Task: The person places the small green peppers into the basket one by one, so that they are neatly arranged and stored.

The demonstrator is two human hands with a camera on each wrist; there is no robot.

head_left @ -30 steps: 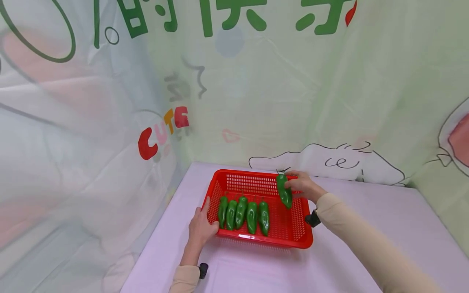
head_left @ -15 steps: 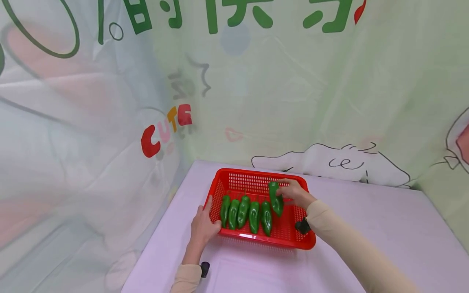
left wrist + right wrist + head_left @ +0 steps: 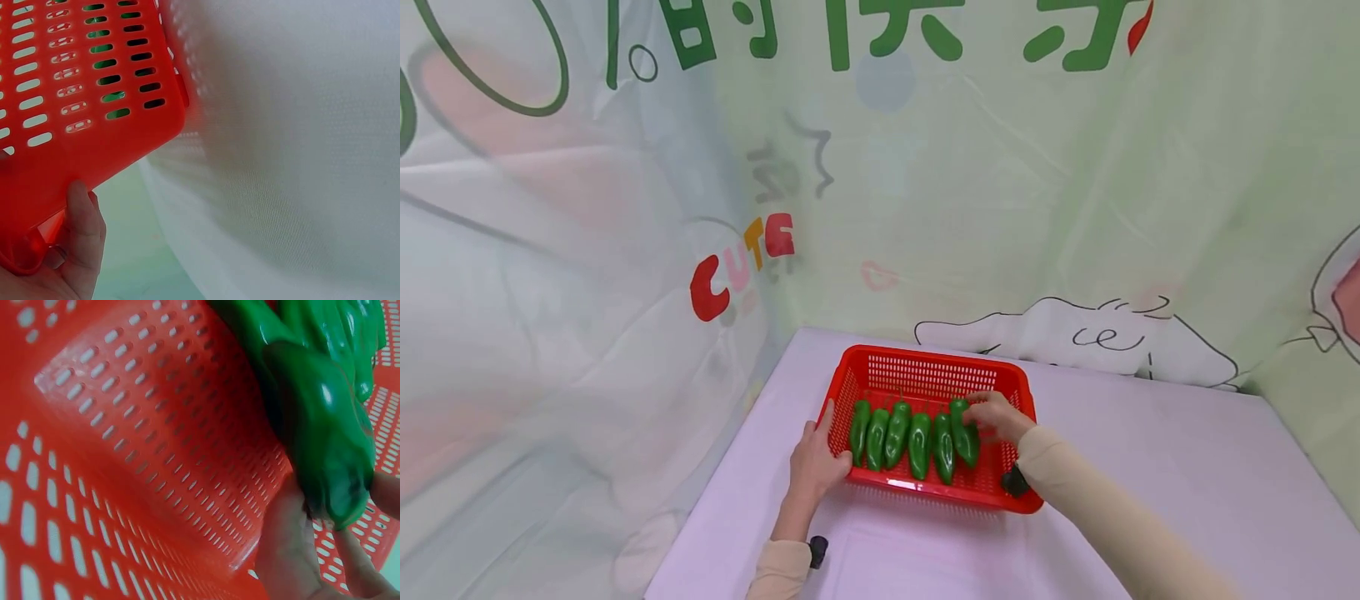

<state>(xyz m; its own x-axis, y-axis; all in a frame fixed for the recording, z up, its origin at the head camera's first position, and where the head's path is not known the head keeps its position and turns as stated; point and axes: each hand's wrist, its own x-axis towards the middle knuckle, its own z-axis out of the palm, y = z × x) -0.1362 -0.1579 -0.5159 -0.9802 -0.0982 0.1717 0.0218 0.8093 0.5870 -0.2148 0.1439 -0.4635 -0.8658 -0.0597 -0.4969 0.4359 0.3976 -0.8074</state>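
A red plastic basket (image 3: 925, 490) with slotted sides stands on the table. My left hand (image 3: 815, 462) grips its left rim near the front corner; the left wrist view shows fingers against the slotted wall (image 3: 28, 150). My right hand (image 3: 997, 417) is inside the basket, holding a glossy green pepper (image 3: 965, 440) by its stem end. In the right wrist view, thumb and fingers pinch that pepper (image 3: 322, 419) from both sides. Several more green peppers (image 3: 898, 435) lie side by side to its left, stems toward the back. The held one is low beside the row's right end.
A pale purple table (image 3: 1157, 467) extends to the right of and in front of the basket. Printed fabric curtains (image 3: 962, 208) hang behind and at the left, close to the table's edges. The basket's right part shows bare red slotted floor (image 3: 187, 425).
My right hand has carried the pepper leftward and down from the basket's back right, bringing it beside the row. My left hand has kept its grip on the rim.
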